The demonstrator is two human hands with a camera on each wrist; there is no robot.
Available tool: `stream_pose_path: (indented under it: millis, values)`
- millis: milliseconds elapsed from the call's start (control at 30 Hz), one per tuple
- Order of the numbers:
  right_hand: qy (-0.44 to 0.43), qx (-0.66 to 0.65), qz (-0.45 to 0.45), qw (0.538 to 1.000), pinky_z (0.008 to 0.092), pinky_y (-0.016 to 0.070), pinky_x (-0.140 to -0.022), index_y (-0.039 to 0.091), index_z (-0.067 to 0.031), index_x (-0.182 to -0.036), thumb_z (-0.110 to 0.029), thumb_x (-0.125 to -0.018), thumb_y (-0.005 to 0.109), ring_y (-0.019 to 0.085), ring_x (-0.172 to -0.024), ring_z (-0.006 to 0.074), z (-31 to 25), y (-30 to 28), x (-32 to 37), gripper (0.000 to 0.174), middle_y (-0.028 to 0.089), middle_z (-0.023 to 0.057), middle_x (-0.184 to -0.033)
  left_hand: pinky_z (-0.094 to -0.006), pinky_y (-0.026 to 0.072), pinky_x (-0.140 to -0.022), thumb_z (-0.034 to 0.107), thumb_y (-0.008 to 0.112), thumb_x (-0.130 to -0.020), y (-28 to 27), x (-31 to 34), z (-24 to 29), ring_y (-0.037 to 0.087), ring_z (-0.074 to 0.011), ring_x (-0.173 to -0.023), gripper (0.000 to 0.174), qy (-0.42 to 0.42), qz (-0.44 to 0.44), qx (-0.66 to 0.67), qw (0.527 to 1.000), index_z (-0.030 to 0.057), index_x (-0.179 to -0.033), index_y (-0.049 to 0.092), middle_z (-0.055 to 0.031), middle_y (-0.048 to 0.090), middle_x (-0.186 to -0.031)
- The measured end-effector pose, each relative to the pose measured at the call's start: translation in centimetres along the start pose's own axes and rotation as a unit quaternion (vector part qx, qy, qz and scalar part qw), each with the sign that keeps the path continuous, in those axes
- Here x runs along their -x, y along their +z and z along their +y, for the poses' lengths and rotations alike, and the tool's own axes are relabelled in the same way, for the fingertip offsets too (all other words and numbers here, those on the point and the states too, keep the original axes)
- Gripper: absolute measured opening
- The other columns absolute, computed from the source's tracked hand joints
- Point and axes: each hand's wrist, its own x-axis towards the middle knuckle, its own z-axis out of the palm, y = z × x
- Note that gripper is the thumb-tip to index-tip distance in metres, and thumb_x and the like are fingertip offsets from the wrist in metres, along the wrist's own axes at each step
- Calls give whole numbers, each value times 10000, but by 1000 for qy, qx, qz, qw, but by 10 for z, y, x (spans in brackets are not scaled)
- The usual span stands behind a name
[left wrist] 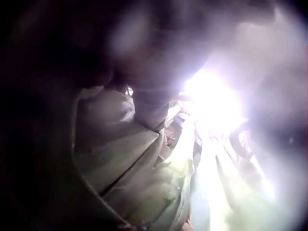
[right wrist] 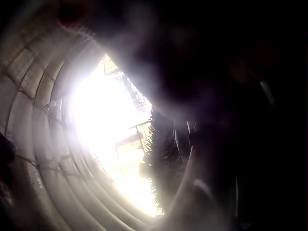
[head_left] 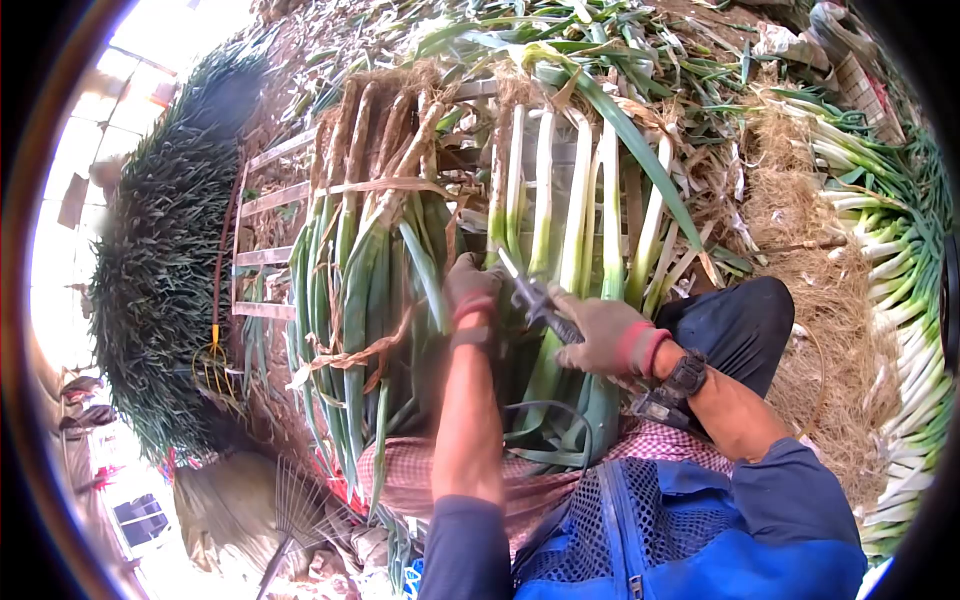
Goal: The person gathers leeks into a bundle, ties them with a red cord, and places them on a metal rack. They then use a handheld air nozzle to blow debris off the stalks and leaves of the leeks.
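Observation:
In the head view the gloved left hand (head_left: 471, 288) grips a leek (head_left: 497, 222) around its green part, below the pale stem. Fingers of the gloved right hand (head_left: 612, 335) curl round a dark tool (head_left: 540, 306), whose thin light tip points up-left at the stems beside the left hand. White-stemmed leeks (head_left: 543, 190) lie side by side above the hands, and brown-skinned leeks (head_left: 355, 150) with roots lie to the left. The left wrist view shows blurred leaves (left wrist: 125, 154) close up; the hand there is too dark to make out. The right wrist view is mostly dark and glaring.
A slatted rack (head_left: 272, 198) lies under the leeks. Piled leek tops (head_left: 160, 260) stand at far left, with a rake (head_left: 290, 515) at lower left. Rows of pale leeks (head_left: 885, 285) and a heap of roots (head_left: 795, 220) lie at right. Leaf scraps cover the ground above.

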Motion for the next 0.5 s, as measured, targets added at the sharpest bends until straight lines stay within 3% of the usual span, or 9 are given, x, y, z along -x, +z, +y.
stream_pose_path:
  millis: [33, 67, 133, 233, 267, 367, 500]
  values:
    - [-11, 12, -42, 999, 486, 542, -1000, 310, -56, -1675, -416, -884, 773, 720, -1107, 432, -3, 0, 1, 985, 744, 258, -1138, -405, 578, -794, 349, 907, -827, -2, 4, 4, 765, -269, -879, 457, -2, 1, 0, 1000, 3, -1097, 780, -164, 810, -985]
    - [-25, 13, -22, 999, 506, 552, -956, 300, -21, -1668, -429, -874, 795, 719, -1045, 474, -2, 4, -3, 1020, 724, 322, -1105, -422, 578, -802, 377, 913, -813, -4, 6, 9, 767, -293, -886, 475, -9, 6, -15, 1000, 19, -1097, 785, -170, 809, -990]
    - [-6, 8, 0, 1000, 508, 553, -950, 297, -20, -1668, -422, -879, 789, 721, -1038, 472, -5, 3, -12, 1013, 726, 321, -1098, -460, 576, -846, 451, 938, -760, -4, 2, 5, 767, -355, -943, 535, -4, 25, -59, 998, 67, -1102, 789, -185, 804, -1029]
    - [0, 10, 15, 1000, 510, 559, -923, 292, -11, -1667, -399, -883, 784, 723, -1018, 470, -9, 5, -8, 1003, 734, 311, -1066, -452, 575, -867, 460, 948, -747, -8, 8, 17, 766, -354, -978, 555, -59, -2, -58, 997, 73, -1108, 782, -183, 802, -1062]
    - [-7, 15, -5, 1000, 510, 560, -921, 287, -11, -1668, -397, -886, 784, 723, -1017, 471, -9, 8, -7, 1003, 734, 312, -1061, -456, 595, -863, 437, 934, -797, -9, 11, 23, 768, -405, -995, 604, -47, 0, -93, 995, -11, -1152, 738, -248, 784, -1081]
    - [18, 29, -24, 999, 493, 555, -972, 287, -20, -1672, -426, -900, 755, 734, -1060, 437, -19, -2, -4, 990, 752, 266, -1119, -472, 595, -867, 496, 937, -772, -9, 13, 12, 766, -418, -1000, 654, 7, 0, -45, 999, -16, -1124, 735, -259, 780, -1059]
    - [-12, 16, -39, 999, 490, 567, -932, 295, 8, -1661, -410, -898, 764, 742, -1025, 430, -16, 5, 2, 988, 751, 275, -1089, -496, 597, -910, 501, 958, -730, -3, 12, 17, 758, -433, -1051, 691, -8, 15, -117, 993, -10, -1137, 731, -265, 776, -1093]
